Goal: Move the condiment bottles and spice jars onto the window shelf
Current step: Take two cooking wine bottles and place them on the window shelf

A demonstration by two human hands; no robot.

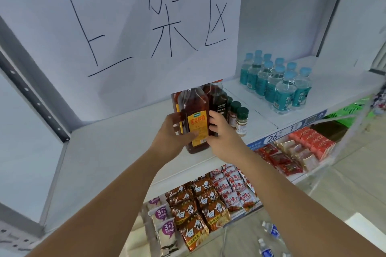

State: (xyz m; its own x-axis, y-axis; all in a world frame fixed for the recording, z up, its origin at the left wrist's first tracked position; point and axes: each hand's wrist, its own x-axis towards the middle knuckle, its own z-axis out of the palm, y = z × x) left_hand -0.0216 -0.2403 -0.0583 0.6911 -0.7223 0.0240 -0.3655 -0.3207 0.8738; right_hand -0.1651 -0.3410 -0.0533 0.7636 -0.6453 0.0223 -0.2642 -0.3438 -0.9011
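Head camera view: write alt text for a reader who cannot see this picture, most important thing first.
A left hand and a right hand grip a yellow-labelled amber bottle standing on a white shelf beside other sauce bottles. Green-capped spice jars and blue-capped water bottles stand further right; a handwritten paper sign hangs above.

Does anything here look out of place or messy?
Yes: a few small water bottles lie on the floor at lower right, while the others stand grouped on the shelf. The sauce bottle, held by the left hand and right hand, looks upright.
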